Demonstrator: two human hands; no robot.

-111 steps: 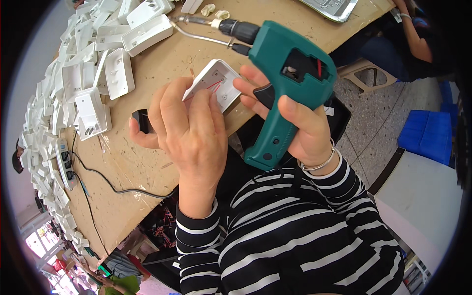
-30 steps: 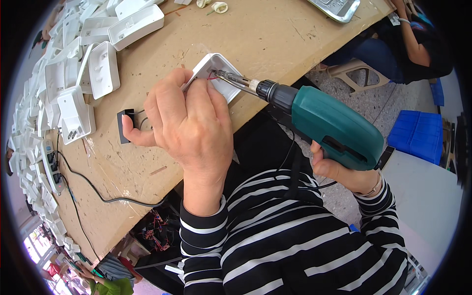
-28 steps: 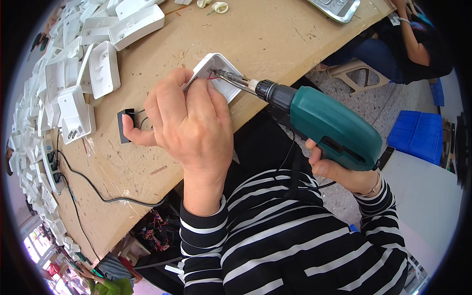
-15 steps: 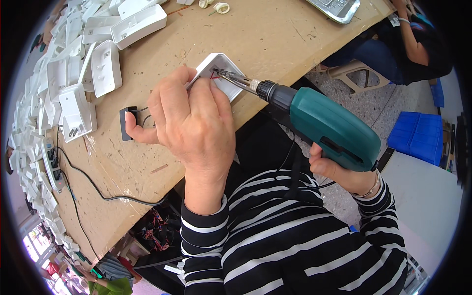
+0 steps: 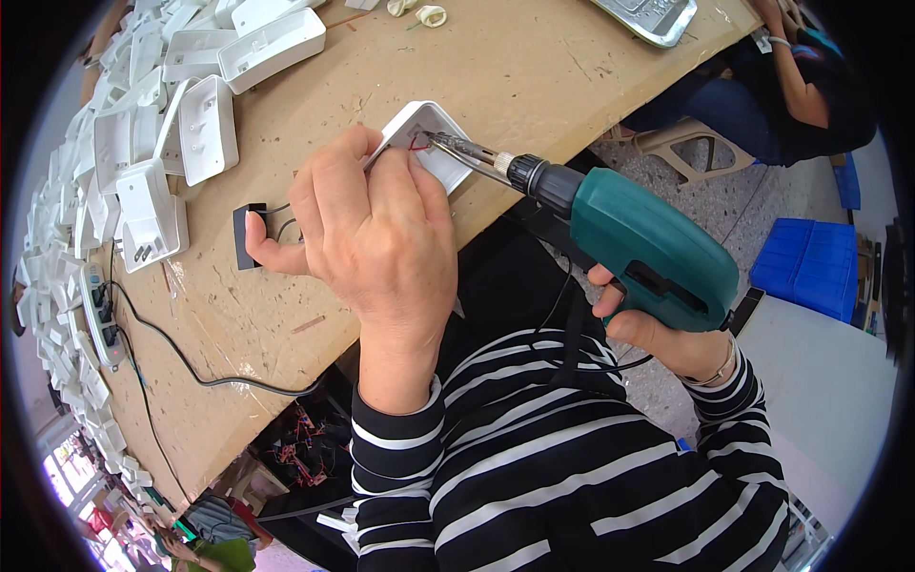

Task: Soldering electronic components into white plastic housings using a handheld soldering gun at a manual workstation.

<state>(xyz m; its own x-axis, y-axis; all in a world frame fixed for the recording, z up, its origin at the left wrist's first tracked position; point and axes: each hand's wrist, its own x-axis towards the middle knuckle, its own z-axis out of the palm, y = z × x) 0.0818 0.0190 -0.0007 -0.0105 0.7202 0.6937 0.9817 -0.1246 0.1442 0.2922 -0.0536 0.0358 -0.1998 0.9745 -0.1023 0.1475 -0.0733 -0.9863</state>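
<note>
My left hand (image 5: 367,224) grips a small white plastic housing (image 5: 431,143) near the front edge of the wooden table (image 5: 534,76), thumb stretched toward a small black part (image 5: 250,235) with thin wires. My right hand (image 5: 658,329) holds a teal gun-shaped soldering tool (image 5: 648,253); its metal tip (image 5: 448,145) sits inside the housing beside a red wire. My striped sleeves fill the lower middle.
Many white plastic housings (image 5: 205,129) lie piled along the table's left side. A power strip (image 5: 98,315) with a black cable (image 5: 191,367) lies at the left edge. A metal tray (image 5: 648,14) sits at the top. Another person (image 5: 801,86) sits at upper right near blue crates (image 5: 810,272).
Some seconds ago the tool was raised, pointing away over the table; now its tip is in the housing. In the last second both hands stay nearly still.
</note>
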